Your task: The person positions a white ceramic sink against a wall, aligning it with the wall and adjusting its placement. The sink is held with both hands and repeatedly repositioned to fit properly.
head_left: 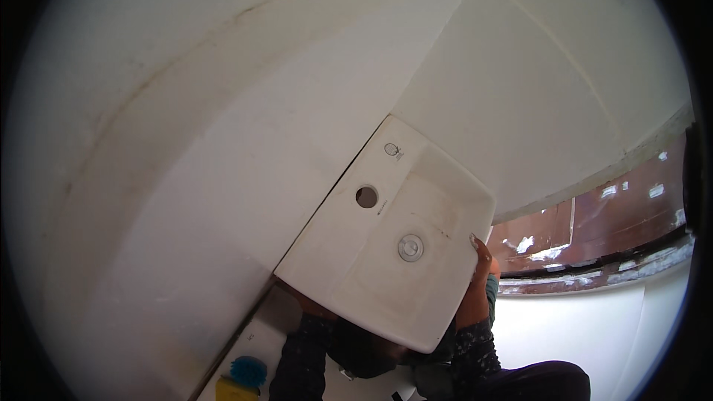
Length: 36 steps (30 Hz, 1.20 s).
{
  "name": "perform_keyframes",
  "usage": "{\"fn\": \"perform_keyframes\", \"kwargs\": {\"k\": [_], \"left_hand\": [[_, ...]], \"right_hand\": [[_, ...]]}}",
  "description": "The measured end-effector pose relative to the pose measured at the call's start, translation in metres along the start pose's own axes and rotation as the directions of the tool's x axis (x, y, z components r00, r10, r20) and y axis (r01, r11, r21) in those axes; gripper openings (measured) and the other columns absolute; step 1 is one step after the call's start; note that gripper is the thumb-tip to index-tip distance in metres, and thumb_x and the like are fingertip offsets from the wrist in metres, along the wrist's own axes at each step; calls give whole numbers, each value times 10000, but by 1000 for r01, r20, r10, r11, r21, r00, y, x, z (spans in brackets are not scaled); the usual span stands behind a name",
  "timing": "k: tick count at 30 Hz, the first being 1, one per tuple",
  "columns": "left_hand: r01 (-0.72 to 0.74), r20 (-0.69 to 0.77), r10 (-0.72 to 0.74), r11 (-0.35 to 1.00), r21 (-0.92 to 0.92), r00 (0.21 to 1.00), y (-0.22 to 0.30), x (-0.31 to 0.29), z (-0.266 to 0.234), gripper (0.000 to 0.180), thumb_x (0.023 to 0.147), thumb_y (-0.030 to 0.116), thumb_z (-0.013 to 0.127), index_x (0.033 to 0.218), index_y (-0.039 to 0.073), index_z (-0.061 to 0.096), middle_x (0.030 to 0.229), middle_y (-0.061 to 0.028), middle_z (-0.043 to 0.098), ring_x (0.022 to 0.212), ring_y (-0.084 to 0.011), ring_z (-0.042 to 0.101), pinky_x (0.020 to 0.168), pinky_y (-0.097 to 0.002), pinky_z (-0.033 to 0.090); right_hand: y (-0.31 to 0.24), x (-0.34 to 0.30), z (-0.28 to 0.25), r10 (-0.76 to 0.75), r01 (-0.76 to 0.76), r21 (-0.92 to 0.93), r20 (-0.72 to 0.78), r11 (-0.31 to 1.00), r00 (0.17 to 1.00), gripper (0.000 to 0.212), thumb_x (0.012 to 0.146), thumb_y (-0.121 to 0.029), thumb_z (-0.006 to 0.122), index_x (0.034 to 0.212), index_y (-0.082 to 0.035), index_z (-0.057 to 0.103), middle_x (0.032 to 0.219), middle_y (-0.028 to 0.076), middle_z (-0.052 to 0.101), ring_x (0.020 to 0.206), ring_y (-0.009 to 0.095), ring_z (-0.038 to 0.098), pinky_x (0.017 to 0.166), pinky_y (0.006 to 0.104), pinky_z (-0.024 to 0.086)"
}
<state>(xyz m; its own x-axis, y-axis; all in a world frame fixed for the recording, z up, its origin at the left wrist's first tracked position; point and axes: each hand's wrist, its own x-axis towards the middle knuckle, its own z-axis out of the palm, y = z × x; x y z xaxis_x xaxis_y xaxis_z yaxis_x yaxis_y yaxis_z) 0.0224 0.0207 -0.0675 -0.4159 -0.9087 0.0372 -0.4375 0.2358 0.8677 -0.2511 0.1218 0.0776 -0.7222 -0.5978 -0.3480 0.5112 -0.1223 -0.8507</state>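
Observation:
A white washbasin (356, 282) sits in the corner with its back edge along the wall. It has a round tap hole and a metal drain (411, 248) in the bowl. My right hand (478, 269) grips the basin's right rim, thumb at the top edge and fingers down its outer side. Beneath the near left corner goes my left hand (303, 302); only the wrist area shows, and the basin hides its fingers. Both forearms wear dark, speckled sleeves.
White wall panels (505, 67) meet behind the basin. Lower left are a blue bristly brush (249, 371) and a yellow object (236, 390). A brown surface (587, 223) with white patches lies at the right. Below the basin is a dark rounded shape (360, 353) I cannot identify.

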Motion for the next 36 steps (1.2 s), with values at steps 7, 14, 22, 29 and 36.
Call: {"fn": "perform_keyframes", "kwargs": {"k": [7, 14, 22, 29, 36], "left_hand": [[43, -5, -45, 979, -200, 999, -3, -1, 2, 816, 908, 696, 233, 1500, 138, 179, 1546, -123, 204, 1419, -333, 180, 1124, -590, 136], [114, 24, -118, 849, -515, 993, -6, 3, 5, 820, 904, 704, 234, 1497, 140, 189, 1542, -119, 217, 1412, -333, 197, 1121, -581, 157], [162, 76, -163, 619, -768, 984, -7, 0, 8, 824, 900, 712, 234, 1495, 141, 200, 1537, -115, 231, 1404, -332, 217, 1117, -572, 180], [175, 123, -177, 319, -931, 976, -9, -2, 11, 828, 897, 719, 235, 1492, 143, 210, 1533, -111, 244, 1398, -331, 234, 1113, -564, 200], [180, 158, -167, 126, -976, 973, -10, -2, 11, 833, 894, 726, 236, 1490, 144, 220, 1528, -108, 256, 1391, -331, 251, 1110, -556, 221]], "right_hand": [[9, 3, -15, -58, 59, -4, 76, 998, 995, 558, 868, -407, 519, 1189, 50, 525, 1047, 150, 623, 900, 247, 626, 785, 331, 527], [20, -1, -25, -284, 292, -124, 78, 948, 956, 609, 865, -490, 535, 1212, 10, 520, 1072, 135, 610, 932, 230, 615, 811, 332, 521], [4, 3, -11, -69, 74, -88, 59, 993, 996, 557, 848, -385, 542, 1227, 22, 505, 1100, 158, 595, 972, 267, 596, 835, 343, 503], [10, 5, -14, -40, 40, -29, -12, 999, 999, 581, 839, -397, 552, 1241, 18, 488, 1091, 143, 593, 957, 260, 594, 831, 340, 496], [5, 5, -9, -33, 29, -84, -46, 996, 998, 539, 831, -366, 556, 1206, 19, 516, 1064, 136, 604, 923, 249, 597, 807, 326, 498]]}}
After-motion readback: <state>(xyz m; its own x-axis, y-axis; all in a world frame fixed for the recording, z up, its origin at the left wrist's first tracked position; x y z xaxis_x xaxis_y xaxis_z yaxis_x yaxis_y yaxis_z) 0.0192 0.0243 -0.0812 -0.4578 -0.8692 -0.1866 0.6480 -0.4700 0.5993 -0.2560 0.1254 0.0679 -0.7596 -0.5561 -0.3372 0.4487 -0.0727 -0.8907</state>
